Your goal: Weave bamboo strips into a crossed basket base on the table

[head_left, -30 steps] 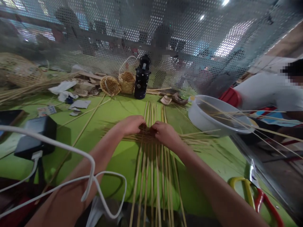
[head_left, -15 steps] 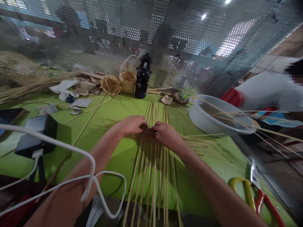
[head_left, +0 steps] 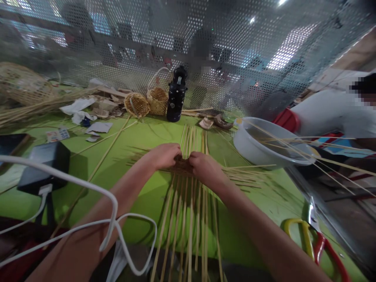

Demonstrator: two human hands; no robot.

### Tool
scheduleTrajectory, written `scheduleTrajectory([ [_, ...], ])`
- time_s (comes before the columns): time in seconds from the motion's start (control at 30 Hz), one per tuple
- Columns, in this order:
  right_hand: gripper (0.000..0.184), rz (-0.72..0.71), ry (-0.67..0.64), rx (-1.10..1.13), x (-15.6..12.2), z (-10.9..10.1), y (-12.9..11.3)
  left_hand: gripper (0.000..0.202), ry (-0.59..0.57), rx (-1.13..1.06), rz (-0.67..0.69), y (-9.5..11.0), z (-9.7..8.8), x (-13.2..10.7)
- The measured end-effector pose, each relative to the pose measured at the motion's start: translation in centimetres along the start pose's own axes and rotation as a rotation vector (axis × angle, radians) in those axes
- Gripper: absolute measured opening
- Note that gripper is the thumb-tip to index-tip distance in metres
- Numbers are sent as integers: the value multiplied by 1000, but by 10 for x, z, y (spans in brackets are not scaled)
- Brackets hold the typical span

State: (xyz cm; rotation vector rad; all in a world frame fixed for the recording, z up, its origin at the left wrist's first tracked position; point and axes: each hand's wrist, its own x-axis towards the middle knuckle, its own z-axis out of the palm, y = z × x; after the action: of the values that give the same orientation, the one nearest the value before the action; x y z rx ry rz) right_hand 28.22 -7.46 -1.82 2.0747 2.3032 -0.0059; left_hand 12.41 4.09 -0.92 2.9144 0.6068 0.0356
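Observation:
A flat weave of narrow bamboo strips lies on the green table, its long strips running toward me and shorter strips sticking out to both sides. At its far left corner my left hand is closed, fingers curled down onto the strips. My right hand pinches the weave a short way to the right, thumb and forefinger together. Between the two hands the dark, tightly woven middle shows. Exactly which strips the fingertips grip is partly hidden.
A white basin holding strips stands right. Pruning shears with yellow and red handles lie near front right. A black bottle and small baskets stand behind. A white cable loops over my left forearm, near a black adapter.
Both hands stay at the weave with almost the same grip. My right fingers have shifted slightly, and the whole view has moved a little.

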Motion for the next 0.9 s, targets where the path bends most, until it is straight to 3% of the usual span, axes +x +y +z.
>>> scheduleTrajectory([
  [0.33,24,-45,50,-15,-7,3,-10,24,38,5,25,-5,8,3],
  [0.63,21,-77,216,430,-12,12,36,19,24,-85,5,-7,2,-3],
  [0.9,24,-10,126,268,-19,3,29,23,143,7,99,16,13,5],
])
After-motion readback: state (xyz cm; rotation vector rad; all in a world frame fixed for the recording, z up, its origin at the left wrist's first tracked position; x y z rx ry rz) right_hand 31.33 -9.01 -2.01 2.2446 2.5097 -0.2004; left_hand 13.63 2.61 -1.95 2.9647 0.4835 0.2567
